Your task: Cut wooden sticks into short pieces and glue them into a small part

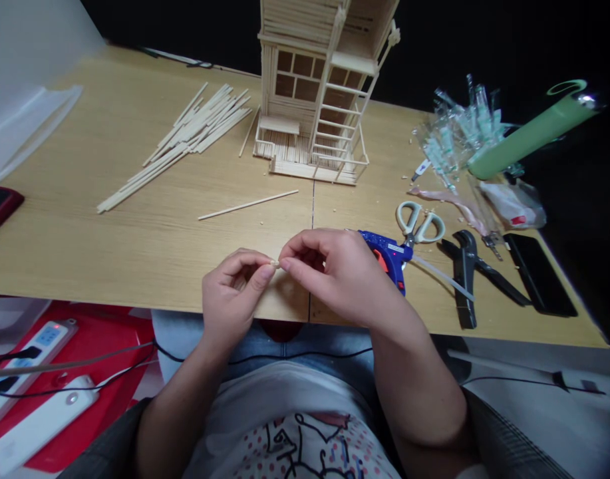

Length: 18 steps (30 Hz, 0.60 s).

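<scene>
While pinching a tiny pale piece (275, 264), apparently wood, shows fingers of left hand (229, 289) and right hand (339, 269) narrowed onto it, over the table (135, 253) near the front edge. Cannot tell the piece's full shape beneath the fingertips. Could drop it off the edge through so slight a grip, or snap it by twisting. Could also burn the right hand on the blue glue gun (395, 267), partly hidden by it, if hot.
</scene>
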{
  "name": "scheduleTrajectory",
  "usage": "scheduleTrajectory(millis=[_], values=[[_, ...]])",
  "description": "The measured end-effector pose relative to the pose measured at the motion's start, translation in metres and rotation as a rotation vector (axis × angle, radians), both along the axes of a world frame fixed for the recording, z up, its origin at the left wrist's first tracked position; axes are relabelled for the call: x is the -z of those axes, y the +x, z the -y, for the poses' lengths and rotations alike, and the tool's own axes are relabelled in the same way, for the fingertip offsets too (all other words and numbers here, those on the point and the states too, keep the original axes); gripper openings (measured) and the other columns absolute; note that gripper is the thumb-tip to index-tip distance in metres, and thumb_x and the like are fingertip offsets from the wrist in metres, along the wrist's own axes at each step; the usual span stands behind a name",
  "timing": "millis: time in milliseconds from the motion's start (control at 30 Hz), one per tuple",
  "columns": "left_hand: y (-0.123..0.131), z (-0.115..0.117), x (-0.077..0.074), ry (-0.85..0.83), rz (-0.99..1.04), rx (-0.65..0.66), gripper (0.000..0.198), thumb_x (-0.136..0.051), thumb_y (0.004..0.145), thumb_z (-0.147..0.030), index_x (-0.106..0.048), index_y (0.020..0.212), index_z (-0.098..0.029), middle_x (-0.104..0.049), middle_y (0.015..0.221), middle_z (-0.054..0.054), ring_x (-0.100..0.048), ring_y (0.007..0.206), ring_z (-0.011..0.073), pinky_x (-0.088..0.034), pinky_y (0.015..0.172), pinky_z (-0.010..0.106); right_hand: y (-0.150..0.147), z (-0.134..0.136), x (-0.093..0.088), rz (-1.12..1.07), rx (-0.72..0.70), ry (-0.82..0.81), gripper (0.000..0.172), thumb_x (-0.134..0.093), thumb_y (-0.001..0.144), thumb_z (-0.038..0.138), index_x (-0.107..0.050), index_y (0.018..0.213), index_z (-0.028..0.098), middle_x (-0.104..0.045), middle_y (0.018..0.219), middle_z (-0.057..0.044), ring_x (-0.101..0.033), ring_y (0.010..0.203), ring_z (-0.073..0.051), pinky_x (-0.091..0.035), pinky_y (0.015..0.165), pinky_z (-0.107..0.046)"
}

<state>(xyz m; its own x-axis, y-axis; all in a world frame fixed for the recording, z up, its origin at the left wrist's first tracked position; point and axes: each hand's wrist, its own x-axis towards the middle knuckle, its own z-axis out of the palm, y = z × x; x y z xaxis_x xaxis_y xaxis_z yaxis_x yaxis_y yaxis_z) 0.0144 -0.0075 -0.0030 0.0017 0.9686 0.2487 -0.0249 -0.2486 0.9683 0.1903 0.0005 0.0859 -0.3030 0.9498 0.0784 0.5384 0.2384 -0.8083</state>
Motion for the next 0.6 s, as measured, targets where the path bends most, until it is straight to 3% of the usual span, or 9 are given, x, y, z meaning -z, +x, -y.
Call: scheduleTrajectory(millis=[400,600], values=[[-0.0001,0.0013,-0.0013,-0.018,0.012,-0.013,0.01,-0.078,0.088,-0.032,-0.075,0.086,-0.022,-0.071,0.083,0.003,-0.065,0.077,0.0141,-0.053,0.072,0.027,-0.003,0.002,-0.003,0.083,0.031,0.064,0.011,-0.069,0.09,0.015,-0.077,0.083,0.016,-0.075,0.074,0.0,-0.061,0.064,-0.011,-0.042,0.066,-0.025],[0.0003,-0.0002,0.0027,-0.074,0.08,0.003,0.01,-0.079,0.087,-0.03,-0.076,0.086,-0.021,-0.071,0.083,0.002,-0.064,0.078,0.0124,-0.051,0.072,0.023,-0.0012,0.0043,0.0015,-0.027,0.05,0.032,0.012,-0.068,0.091,0.017,-0.079,0.086,0.016,-0.078,0.078,0.0,-0.065,0.066,-0.011,-0.044,0.065,-0.024]])
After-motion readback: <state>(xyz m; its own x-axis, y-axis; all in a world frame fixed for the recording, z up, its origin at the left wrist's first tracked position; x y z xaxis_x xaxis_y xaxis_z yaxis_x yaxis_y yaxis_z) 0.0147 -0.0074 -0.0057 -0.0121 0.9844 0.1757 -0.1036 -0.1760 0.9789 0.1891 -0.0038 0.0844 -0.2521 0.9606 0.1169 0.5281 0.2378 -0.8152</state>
